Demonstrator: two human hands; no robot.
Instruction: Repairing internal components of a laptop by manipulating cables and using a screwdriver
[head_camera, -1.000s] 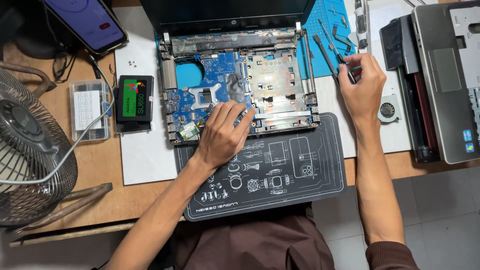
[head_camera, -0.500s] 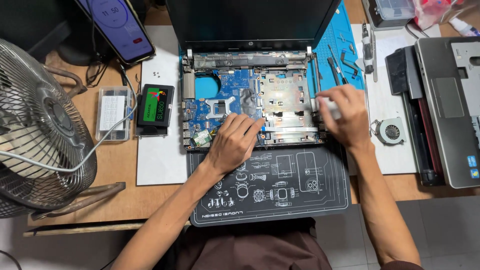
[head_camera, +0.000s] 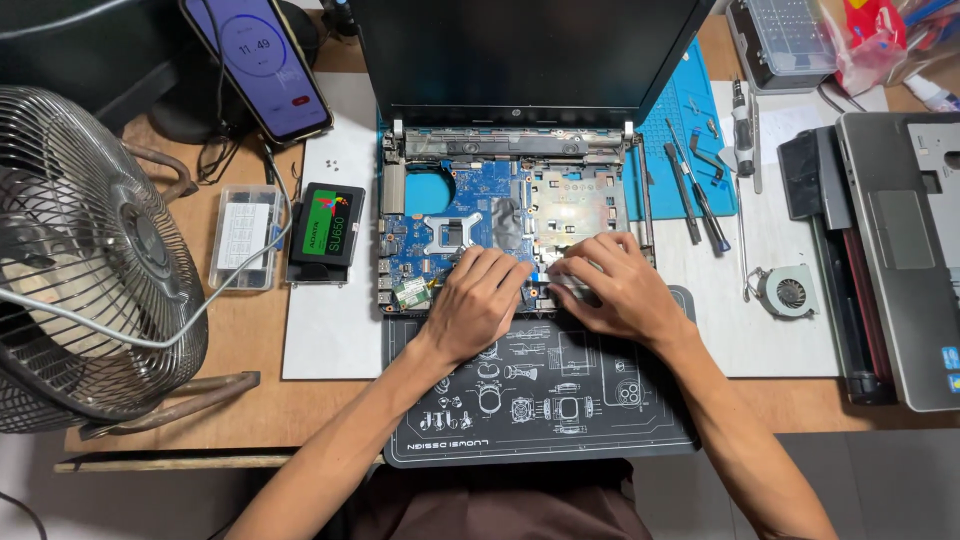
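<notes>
Both hands rest on the front edge of the opened laptop base (head_camera: 510, 225), near the middle of the tabletop (head_camera: 240, 340). Left hand (head_camera: 478, 300) lies flat on the blue motherboard (head_camera: 430, 215), fingers curled lightly and pressing down just below the bare square processor socket (head_camera: 448, 235). Right hand (head_camera: 612, 285) sits just beside it, its fingertips pinched narrowly on a small pale part at the board's front edge; what exactly it grips I cannot tell, since the fingers hide most of it. The two hands almost touch.

A dark printed work mat (head_camera: 545, 400) lies under the wrists toward the near edge. Left of the laptop sit a black solid-state drive (head_camera: 327, 235) and a clear screw box (head_camera: 243, 238); a wire fan (head_camera: 85, 260) fills the left edge. Toward the right lie several screwdrivers (head_camera: 700, 200) on a blue mat (head_camera: 685, 130), a small cooling fan (head_camera: 788, 293) and a grey laptop cover (head_camera: 905, 250).

As I judge it, the risk lies in force: too hard a push or a skewed pull at that edge could bend a thin connector or tear a ribbon cable. The left palm resting so near the open socket could also smear or bend its contacts
</notes>
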